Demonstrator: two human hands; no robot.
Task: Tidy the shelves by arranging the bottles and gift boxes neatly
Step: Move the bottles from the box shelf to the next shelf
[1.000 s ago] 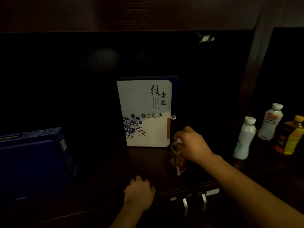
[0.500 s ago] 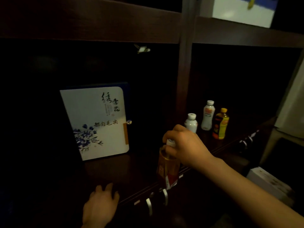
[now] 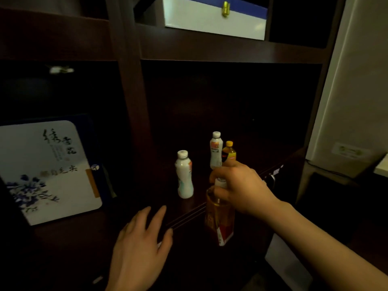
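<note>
1. Right hand [image 3: 241, 185] grips the amber bottle [image 3: 220, 219] from above, fingers curled round its neck and white cap
2. Amber bottle hangs roughly upright just in front of the near edge of the shelf board [image 3: 189, 213], on the right compartment side; it looks off the board, not standing on anything
3. Left hand [image 3: 140, 244] is open, fingers straight and spread, palm down at the near edge of the board, left of the held bottle; touching the wood or hovering, cannot tell
4. Right compartment holds three upright bottles: the near white bottle [image 3: 184, 175] stands alone toward the left, and the far white bottle [image 3: 216, 152] and yellow-capped bottle [image 3: 229, 153] are just beside each other further back; a loose cluster, not a row
5. Left compartment, past the divider post [image 3: 134, 101]: floral gift box [image 3: 48, 171] stands on edge, front facing out, looks placed
6. Upper shelf: white gift box [image 3: 214, 17] with a gold clasp, sitting at an angle to the shelf front; only partly in view
7. Progress, judged: somewhere mid-task, boxes look parked, bottles gathering in the right compartment, amber one not yet set down
8. Left to do, likely: stand the amber bottle by the other three, line all four up, maybe square the upper box; dim light, other shelves out of view
</note>
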